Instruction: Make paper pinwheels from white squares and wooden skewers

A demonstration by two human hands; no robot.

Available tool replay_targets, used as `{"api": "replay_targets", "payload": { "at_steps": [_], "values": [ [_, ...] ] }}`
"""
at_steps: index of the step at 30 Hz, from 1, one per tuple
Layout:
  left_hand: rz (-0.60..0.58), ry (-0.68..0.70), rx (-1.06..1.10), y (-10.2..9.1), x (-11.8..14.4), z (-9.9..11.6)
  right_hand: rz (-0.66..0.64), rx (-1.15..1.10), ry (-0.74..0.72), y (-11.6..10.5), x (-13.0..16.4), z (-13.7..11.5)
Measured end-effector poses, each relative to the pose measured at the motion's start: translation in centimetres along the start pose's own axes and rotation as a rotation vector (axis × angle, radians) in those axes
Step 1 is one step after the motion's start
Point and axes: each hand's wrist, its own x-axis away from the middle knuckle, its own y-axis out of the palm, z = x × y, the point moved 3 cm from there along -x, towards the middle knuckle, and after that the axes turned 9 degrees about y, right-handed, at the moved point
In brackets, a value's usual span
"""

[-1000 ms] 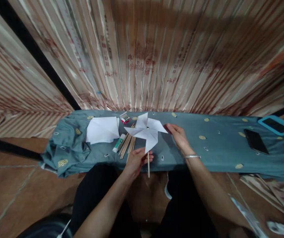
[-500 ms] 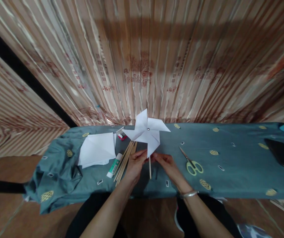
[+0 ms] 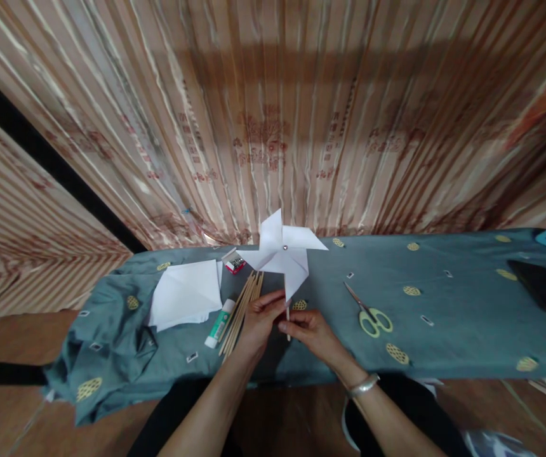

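1. The desk (image 3: pixel 444 304) carries paper (image 3: pixel 186 293), spare sticks (image 3: pixel 240 311), a glue stick (image 3: pixel 219 322) and scissors (image 3: pixel 367 311), all lying near the hands.
2. The pinwheel (image 3: pixel 283 252) stands above the desk, its face toward the camera. Its stick (image 3: pixel 287 311) is the long axis, almost upright, wheel end up.
3. The left hand (image 3: pixel 259 318) and the right hand (image 3: pixel 312 331) both pinch the stick, each grip closed on it.
4. Risk, as I judge: hard squeezing may snap the thin stick, or a tilt may crease a blade.
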Motion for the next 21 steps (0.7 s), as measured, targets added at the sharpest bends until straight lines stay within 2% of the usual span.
{"api": "replay_targets", "payload": {
  "at_steps": [5, 7, 9, 11, 14, 16, 18, 21],
  "values": [
    [0.0, 0.014, -0.058, -0.6, 0.1, 0.0, -0.061, 0.06, 0.025, -0.6, 0.0, -0.8],
    [-0.015, 0.037, -0.086, -0.7, 0.1, 0.0, -0.073, 0.104, 0.044, -1.9, 0.2, -1.4],
    [-0.028, 0.047, -0.11, -0.8, 0.1, 0.0, -0.031, 0.132, 0.071, -4.1, 0.3, -2.0],
    [-0.029, 0.028, -0.126, -0.8, 0.1, -0.1, 0.091, 0.142, 0.084, -6.7, 0.4, -2.3],
    [-0.011, -0.019, -0.144, -0.8, 0.3, -0.5, 0.459, 0.013, -0.01, -10.3, 0.3, -2.6],
    [-0.018, -0.043, -0.175, -0.7, 0.5, -0.8, 0.655, -0.089, -0.093, -11.8, 0.3, -2.8],
    [-0.04, -0.063, -0.213, -0.6, 0.7, -1.2, 0.714, -0.165, -0.151, -12.2, 0.0, -3.1],
    [-0.088, -0.084, -0.238, -0.3, 1.0, -1.7, 0.67, -0.222, -0.178, -12.0, -0.6, -3.7]
  ]
}}
